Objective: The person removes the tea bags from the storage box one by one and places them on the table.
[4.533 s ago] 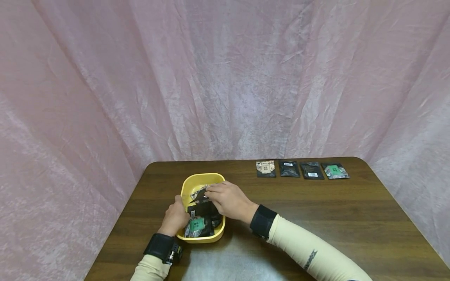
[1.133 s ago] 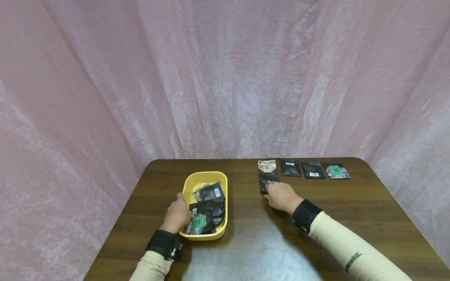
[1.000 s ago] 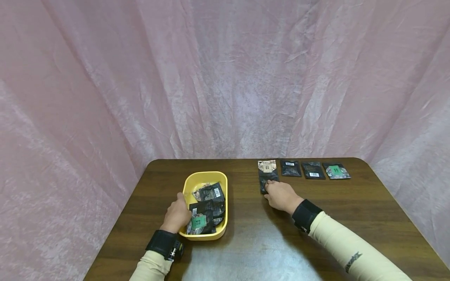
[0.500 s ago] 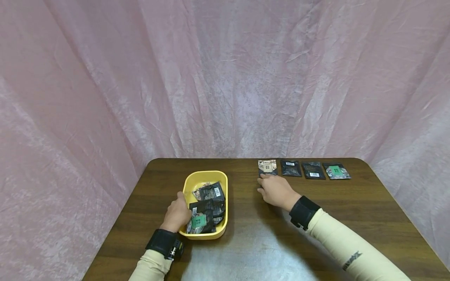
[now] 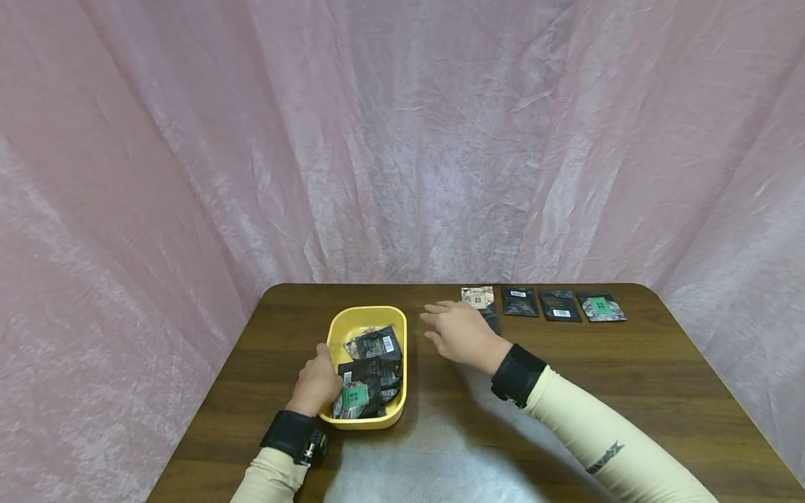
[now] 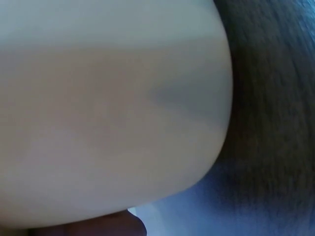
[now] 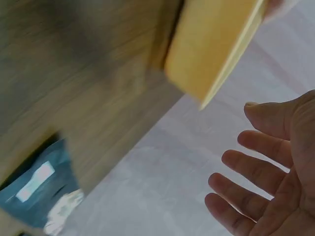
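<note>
My left hand (image 5: 316, 383) grips the left rim of a yellow plastic bin (image 5: 402, 412). Inside it lie several flat black packets, the nearest one a green-labelled packet (image 5: 356, 397). My right hand (image 5: 463, 332) is over the table between the bin and a row of packets, fingers spread and holding nothing. Partly behind it lies a black packet (image 5: 492, 320), just below the cream-labelled packet (image 5: 478, 297). In the right wrist view the fingers of that bare hand (image 7: 266, 172) point toward the bin (image 7: 211, 44). The left wrist view is filled mostly by blurred skin.
Along the table's far edge, right of the cream-labelled packet, lie two dark packets with barcode labels (image 5: 520, 302) (image 5: 560, 306) and a green-labelled one (image 5: 602, 307). A pink velvet curtain (image 5: 402, 140) hangs behind the brown wooden table (image 5: 629, 370).
My right hand took a packet from the bin, laid it below the cream-labelled one and let go. Now it has moved left toward the bin. The left hand stays at the rim.
</note>
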The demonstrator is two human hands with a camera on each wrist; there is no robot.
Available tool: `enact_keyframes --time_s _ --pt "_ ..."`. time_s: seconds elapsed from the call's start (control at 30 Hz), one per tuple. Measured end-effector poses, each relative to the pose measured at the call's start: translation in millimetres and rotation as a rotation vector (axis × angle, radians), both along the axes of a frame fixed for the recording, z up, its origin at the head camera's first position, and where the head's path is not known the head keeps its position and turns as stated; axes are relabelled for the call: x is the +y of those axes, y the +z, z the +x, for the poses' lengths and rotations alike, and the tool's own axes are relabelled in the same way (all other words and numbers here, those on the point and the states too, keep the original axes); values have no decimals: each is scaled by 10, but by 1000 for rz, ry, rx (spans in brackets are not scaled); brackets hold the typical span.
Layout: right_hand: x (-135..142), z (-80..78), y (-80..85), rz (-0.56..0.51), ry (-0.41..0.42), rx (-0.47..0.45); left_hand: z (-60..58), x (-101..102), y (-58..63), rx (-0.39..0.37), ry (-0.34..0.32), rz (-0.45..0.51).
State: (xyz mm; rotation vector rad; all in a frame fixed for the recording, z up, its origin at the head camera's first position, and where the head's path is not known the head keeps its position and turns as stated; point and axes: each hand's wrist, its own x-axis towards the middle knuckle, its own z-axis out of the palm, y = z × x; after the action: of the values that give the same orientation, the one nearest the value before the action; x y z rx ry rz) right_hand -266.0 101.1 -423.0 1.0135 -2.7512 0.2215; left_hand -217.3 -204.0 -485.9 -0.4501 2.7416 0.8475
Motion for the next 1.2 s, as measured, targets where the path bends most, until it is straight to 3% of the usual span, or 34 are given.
enact_keyframes --time_s 0.5,0.83,1.2 --pt "-663 150 159 -33 169 9 -8 -40 -19 11 10 -4" --pt "-1106 319 -93 82 237 -68 -21 -64 -30 55 -19 -8" --pt "-1258 404 -380 151 263 -144 -25 -94 -64 80 -54 -33"
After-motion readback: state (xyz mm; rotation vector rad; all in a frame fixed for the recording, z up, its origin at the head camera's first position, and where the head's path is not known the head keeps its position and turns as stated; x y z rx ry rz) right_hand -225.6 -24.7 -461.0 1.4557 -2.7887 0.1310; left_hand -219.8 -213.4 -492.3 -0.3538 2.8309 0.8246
